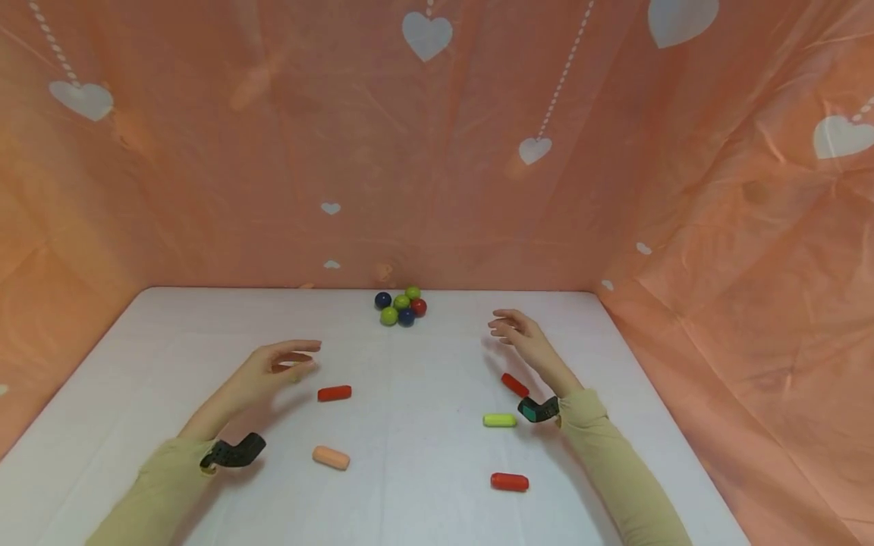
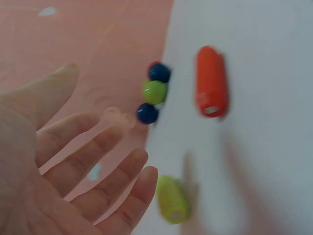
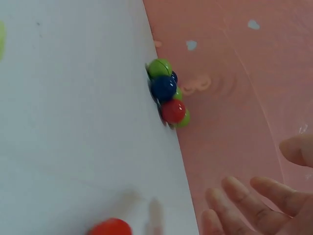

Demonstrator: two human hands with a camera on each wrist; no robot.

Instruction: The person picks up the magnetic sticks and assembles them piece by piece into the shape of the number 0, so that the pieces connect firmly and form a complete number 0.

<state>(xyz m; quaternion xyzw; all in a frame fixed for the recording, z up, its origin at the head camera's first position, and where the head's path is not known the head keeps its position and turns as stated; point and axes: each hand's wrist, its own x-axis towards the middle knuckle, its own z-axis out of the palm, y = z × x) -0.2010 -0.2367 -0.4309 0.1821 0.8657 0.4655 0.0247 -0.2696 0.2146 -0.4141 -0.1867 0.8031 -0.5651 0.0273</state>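
Note:
My left hand (image 1: 273, 365) hovers over the left of the table with relaxed fingers and an empty palm. Beside it lies a short red cylinder (image 1: 334, 393), also seen as a red cylinder (image 2: 211, 82) in the left wrist view. A yellow-green cylinder (image 2: 172, 199) shows there past the fingertips; the head view does not show it, the hand being in the way. On the right, my right hand (image 1: 524, 339) hangs in the air, loosely bent and holding nothing. Close to its wrist lies another red cylinder (image 1: 515, 385), with a yellow-green cylinder (image 1: 499, 420) nearer me.
Several shiny green, blue and red balls (image 1: 401, 302) sit in a cluster at the back edge of the white table (image 1: 416, 455). Nearer the front lie a peach-orange cylinder (image 1: 331, 457) and a red cylinder (image 1: 509, 482). Orange-pink cloth (image 1: 369, 152) with hearts hangs behind.

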